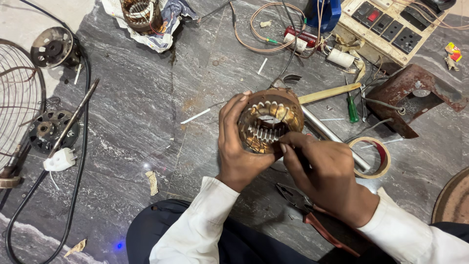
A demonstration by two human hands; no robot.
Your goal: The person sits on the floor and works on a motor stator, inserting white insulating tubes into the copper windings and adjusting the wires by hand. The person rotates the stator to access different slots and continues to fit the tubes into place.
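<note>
we gripped the round copper-wound motor stator (267,126) in our left hand (238,146); our right hand (325,171) pinched something unseen at its rim, mid-winding; steadiness seemed needed.

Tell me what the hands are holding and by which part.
The left hand grips the round copper-wound motor stator by its outer left rim. The right hand pinches at its lower front edge; whether it holds anything there cannot be told.

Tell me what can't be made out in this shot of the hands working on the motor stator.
Head view:
- right hand fingertips: curled at the stator rim; anything pinched is hidden.
- Stator's far side: behind the left hand.
- pliers: partly under the right wrist.
- fan guard: cut by the left edge.
</note>
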